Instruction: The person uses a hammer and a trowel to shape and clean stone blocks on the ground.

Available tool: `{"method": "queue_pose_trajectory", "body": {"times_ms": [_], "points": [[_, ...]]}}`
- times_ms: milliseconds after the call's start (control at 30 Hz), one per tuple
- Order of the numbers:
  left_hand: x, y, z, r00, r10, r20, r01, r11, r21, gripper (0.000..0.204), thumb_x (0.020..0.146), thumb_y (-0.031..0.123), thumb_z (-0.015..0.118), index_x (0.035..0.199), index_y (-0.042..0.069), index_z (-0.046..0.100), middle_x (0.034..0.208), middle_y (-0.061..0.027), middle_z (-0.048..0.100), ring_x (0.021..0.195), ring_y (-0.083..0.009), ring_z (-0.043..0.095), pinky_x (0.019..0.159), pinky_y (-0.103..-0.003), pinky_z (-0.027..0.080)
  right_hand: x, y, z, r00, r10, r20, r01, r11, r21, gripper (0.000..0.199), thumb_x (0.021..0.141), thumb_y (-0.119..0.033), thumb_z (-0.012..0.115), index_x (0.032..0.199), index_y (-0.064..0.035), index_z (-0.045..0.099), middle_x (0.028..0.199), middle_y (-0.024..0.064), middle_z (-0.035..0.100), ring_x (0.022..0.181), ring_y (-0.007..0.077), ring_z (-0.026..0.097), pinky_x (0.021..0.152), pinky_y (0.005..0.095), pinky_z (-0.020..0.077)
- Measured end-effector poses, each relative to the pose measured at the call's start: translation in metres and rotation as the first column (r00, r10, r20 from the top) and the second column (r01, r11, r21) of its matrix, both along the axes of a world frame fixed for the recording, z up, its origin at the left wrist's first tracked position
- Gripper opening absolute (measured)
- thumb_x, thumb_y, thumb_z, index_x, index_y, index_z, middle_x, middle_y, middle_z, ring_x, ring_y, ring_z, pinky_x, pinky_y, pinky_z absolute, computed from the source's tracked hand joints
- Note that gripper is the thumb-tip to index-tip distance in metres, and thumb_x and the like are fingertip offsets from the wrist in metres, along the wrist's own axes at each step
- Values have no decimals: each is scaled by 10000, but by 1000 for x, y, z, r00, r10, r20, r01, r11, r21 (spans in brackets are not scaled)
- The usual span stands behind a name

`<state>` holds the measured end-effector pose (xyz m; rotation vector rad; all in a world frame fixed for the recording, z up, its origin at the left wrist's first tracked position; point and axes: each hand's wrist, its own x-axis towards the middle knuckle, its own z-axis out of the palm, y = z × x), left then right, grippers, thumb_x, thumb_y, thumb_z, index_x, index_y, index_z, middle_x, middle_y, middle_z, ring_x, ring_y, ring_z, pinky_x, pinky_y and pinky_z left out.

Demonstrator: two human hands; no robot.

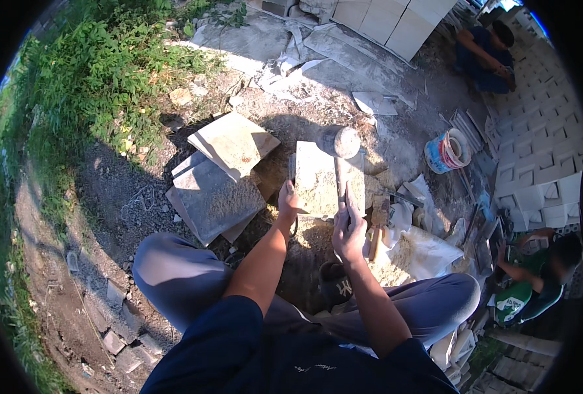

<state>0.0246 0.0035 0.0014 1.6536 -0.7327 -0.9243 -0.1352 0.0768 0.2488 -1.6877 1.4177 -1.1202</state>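
Note:
A square, pale stone slab (314, 172) lies in front of me, dusted with sandy grit. My left hand (289, 199) is closed round its left edge near the front corner. In my right hand (350, 230) is the handle of a mallet (348, 143). Its dark, round head with a whitish face is over the slab's far right part; whether it touches the stone I cannot tell. On the left, several more slabs (216, 197) are stacked unevenly, with a tilted pale slab (232, 141) on top. A wooden-handled tool (375, 241) lies just right of my right hand.
Beyond the slab to the right stands a paint-marked bucket (447, 152). White plastic sheeting (429, 253) lies nearer. One person (488, 56) crouches at the far right, another (534, 276) at the near right, by stacked pale blocks (534, 138). Green plants (94, 79) grow at the left.

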Motion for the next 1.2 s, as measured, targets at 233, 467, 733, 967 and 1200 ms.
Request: {"method": "queue_pose_trajectory", "body": {"times_ms": [233, 467, 733, 967, 1200], "points": [[-4, 18, 71, 784, 47, -619, 3, 997, 80, 1078, 960, 832, 102, 1610, -14, 260, 1695, -175, 224, 1568, -300, 178, 1264, -444, 120, -1, 9, -32, 997, 53, -50, -58, 992, -116, 361, 1003, -6, 519, 1343, 95, 591, 1070, 319, 706, 874, 310, 750, 780, 347, 563], [7, 24, 65, 661, 109, -742, -83, 994, 72, 1113, 932, 869, 130, 1647, 23, 16, 1733, -143, 58, 1585, -311, 111, 1265, -487, 87, 2, 30, -69, 986, 69, -154, -100, 975, -198, 352, 1012, -70, 533, 1331, 46, 626, 756, 241, 667, 543, 208, 609, 528, 349, 472], [-12, 50, 88, 503, 14, -864, -59, 998, -18, 1142, 875, 924, 113, 1651, 89, 188, 1721, -160, 154, 1593, -276, 104, 1263, -456, -6, -17, 50, -50, 985, 46, -169, -53, 998, -39, 376, 1027, -76, 492, 1354, 89, 577, 953, 287, 718, 894, 363, 734, 750, 363, 557], [-14, 59, 77, 483, -48, -874, -44, 996, -79, 1143, 869, 930, 140, 1655, 101, 175, 1713, -165, 187, 1589, -265, 127, 1267, -407, 34, -15, 60, -45, 999, -47, -19, 45, 994, -100, 349, 1051, -86, 503, 1365, 50, 576, 701, 137, 595, 548, 170, 524, 521, 318, 431], [-16, 58, 84, 393, 39, -918, -66, 998, 15, 1120, 874, 929, 241, 1652, 125, 216, 1725, -85, 190, 1557, -228, 226, 1247, -380, 130, -11, 59, -9, 994, -34, -108, 43, 996, 83, 443, 1027, -60, 511, 1461, 32, 506, 715, 219, 642, 579, 200, 604, 576, 340, 484]]}}
